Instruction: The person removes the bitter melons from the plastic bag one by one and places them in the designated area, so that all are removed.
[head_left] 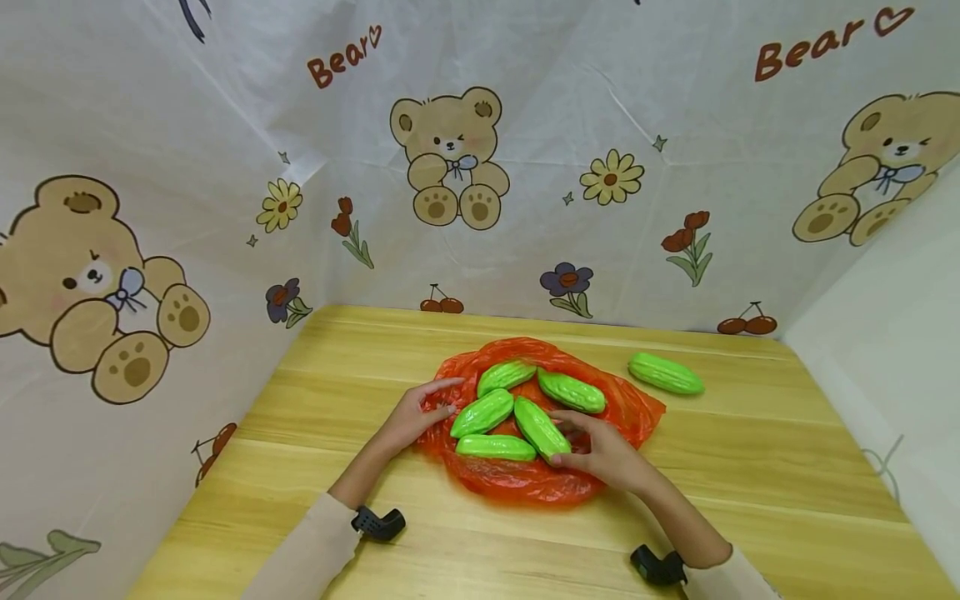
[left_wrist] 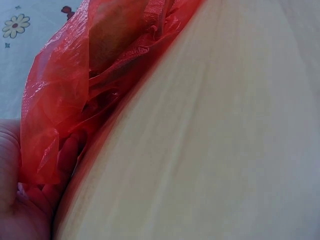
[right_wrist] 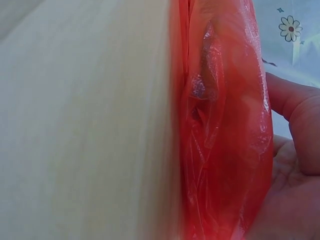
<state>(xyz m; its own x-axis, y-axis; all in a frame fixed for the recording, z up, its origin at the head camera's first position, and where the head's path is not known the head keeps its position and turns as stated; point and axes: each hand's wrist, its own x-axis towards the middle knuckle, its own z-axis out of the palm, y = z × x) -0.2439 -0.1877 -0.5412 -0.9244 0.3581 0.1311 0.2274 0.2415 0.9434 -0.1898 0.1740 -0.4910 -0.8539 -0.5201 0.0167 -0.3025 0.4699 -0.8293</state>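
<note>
A red plastic bag [head_left: 517,483] lies spread on the table, with several bumpy green bitter melons [head_left: 496,447] on it. My right hand [head_left: 611,454] holds one bitter melon [head_left: 540,427] by its near right end, thumb in front and fingers behind. In the right wrist view, red film covers much of the scene beside the right hand [right_wrist: 295,160], and no melon shows clearly. At the bag's left edge, my left hand [head_left: 408,417] touches the film with loosely bent fingers, next to a bitter melon [head_left: 482,412]. The left wrist view shows some fingers [left_wrist: 67,155] behind the film.
A single bitter melon [head_left: 666,373] lies on the wooden table [head_left: 750,467], right of the bag and toward the back. A bear-print cloth [head_left: 525,250] hangs along the back and left sides. At the right stands a plain white wall [head_left: 885,358] with a thin cord.
</note>
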